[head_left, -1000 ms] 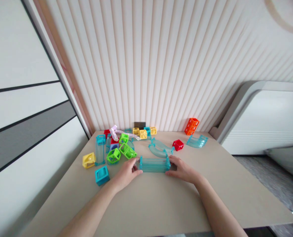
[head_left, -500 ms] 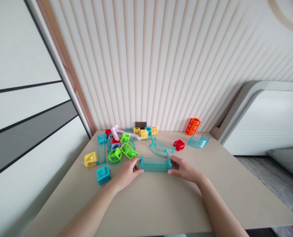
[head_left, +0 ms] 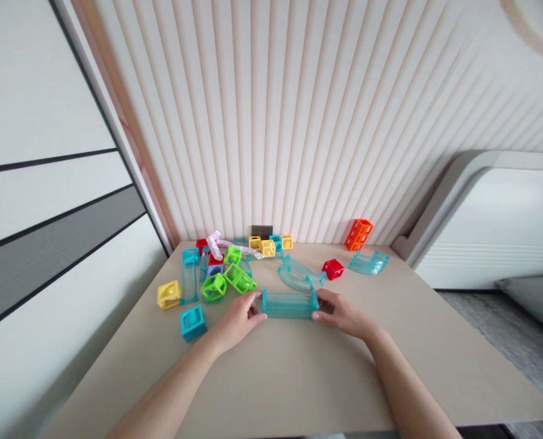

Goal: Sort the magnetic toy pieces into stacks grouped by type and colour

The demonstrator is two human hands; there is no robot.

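Observation:
A straight clear teal track piece (head_left: 290,304) lies across the middle of the beige table (head_left: 299,372). My left hand (head_left: 237,322) grips its left end with curled fingers. My right hand (head_left: 342,314) grips its right end the same way. Just behind it rests a curved teal track piece (head_left: 298,275). Left of my left hand sits a teal cube (head_left: 192,322).
Green cubes (head_left: 228,282), a yellow cube (head_left: 168,294), an upright teal tube (head_left: 189,275), a red cube (head_left: 332,269), another curved teal piece (head_left: 368,262) and an orange block (head_left: 358,235) lie towards the ribbed wall. A white padded headboard (head_left: 491,225) stands to the right.
Both hands stay on the ends of the straight track piece. The view has shifted slightly; the piece and hands have barely moved.

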